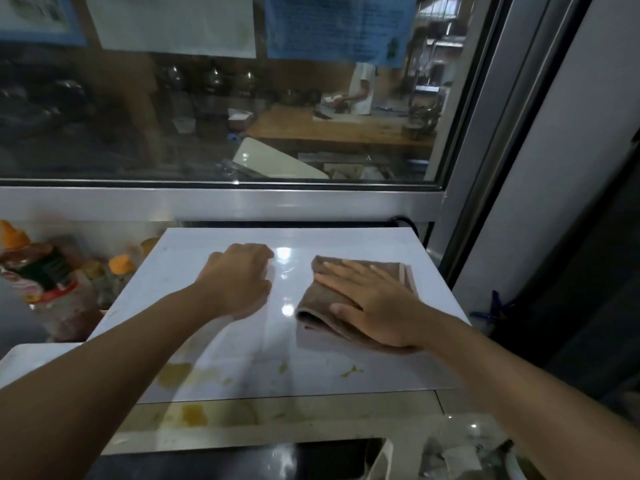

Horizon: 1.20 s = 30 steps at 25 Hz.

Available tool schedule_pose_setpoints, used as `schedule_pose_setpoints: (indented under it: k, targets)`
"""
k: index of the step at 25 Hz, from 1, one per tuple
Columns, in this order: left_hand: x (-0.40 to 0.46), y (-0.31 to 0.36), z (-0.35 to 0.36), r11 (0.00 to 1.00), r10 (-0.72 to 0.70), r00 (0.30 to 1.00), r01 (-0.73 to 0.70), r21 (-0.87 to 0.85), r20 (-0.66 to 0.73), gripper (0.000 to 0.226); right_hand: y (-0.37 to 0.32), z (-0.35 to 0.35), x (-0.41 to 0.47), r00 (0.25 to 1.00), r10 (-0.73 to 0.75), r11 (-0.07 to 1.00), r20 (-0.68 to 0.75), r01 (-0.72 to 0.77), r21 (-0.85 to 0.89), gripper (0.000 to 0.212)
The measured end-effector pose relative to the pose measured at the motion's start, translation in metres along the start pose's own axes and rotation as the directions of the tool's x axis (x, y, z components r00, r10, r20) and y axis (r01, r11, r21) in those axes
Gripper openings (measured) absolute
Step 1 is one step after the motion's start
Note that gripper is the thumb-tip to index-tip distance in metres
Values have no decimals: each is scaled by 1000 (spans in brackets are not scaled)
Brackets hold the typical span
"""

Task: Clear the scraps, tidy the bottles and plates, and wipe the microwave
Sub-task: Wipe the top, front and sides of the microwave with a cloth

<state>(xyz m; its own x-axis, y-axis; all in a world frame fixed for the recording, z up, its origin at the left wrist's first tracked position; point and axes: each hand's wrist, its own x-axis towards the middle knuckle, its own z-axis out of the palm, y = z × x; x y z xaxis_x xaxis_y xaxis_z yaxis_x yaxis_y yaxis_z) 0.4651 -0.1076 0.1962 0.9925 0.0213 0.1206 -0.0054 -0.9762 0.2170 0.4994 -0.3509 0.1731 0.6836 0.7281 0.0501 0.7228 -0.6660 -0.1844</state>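
Observation:
I look down on the white top of the microwave (242, 341). A folded brown cloth (318, 306) lies on its right half. My right hand (374, 303) presses flat on the cloth with straight fingers. My left hand (239, 282) rests on the bare top to the left of the cloth, its fingers curled under and holding nothing that I can see. Yellowish stains (176, 374) mark the near part of the top and the front edge (194, 415) below it.
Bottles with orange caps (121, 268) and a labelled sauce bottle (38, 271) crowd the counter left of the microwave. A glass window (242, 116) with a metal sill runs behind. A dark doorway frame (519, 168) stands right. Crumpled items (464, 459) lie at lower right.

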Motion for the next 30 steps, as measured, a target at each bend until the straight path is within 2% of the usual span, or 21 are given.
schedule_pose_setpoints:
  k: [4, 7, 9, 11, 15, 18, 21, 24, 26, 28, 30]
  targets:
    - [-6, -29, -1, 996, -75, 997, 75, 57, 8, 45, 29, -11, 45, 973, 229, 970, -33, -231, -79, 55]
    - [-8, -33, 5, 997, -71, 997, 71, 15, 19, 47, 24, -8, 86, 953, 299, 948, -43, -302, -103, 56]
    - [-8, -35, 4, 996, -87, 996, 87, 5, 35, 50, 4, -1, 103, 964, 265, 959, -32, -267, -93, 57]
    - [-9, -36, -1, 995, -93, 993, 95, -31, 67, 53, -24, 3, 108, 986, 169, 981, -7, -169, -93, 57]
    - [-21, -52, -21, 966, -89, 993, 105, -236, 78, 48, -67, 16, 76, 998, -58, 994, 27, 60, -94, 57]
    - [-36, -78, -34, 985, -73, 996, 80, -153, 50, 40, -75, 20, 54, 975, -218, 975, 40, 220, -39, 59]
    - [-49, -90, -33, 998, -45, 998, 47, -46, 40, 40, -61, 11, 86, 991, -115, 992, 65, 118, -49, 54]
    - [-55, -89, -25, 982, -96, 995, 95, -161, 2, 43, -63, 10, 136, 999, 37, 993, 31, -33, -116, 54]
    - [-57, -90, -24, 980, -92, 996, 93, -178, 12, 43, -72, 12, 152, 997, 69, 989, 33, -64, -131, 55]
    - [-59, -92, -29, 978, -60, 998, 66, -200, 34, 42, -84, 15, 146, 999, 28, 989, 36, -22, -149, 55]
    - [-63, -99, -36, 964, -78, 997, 77, -255, 6, 39, -102, 21, 125, 992, -123, 981, 32, 126, -146, 56]
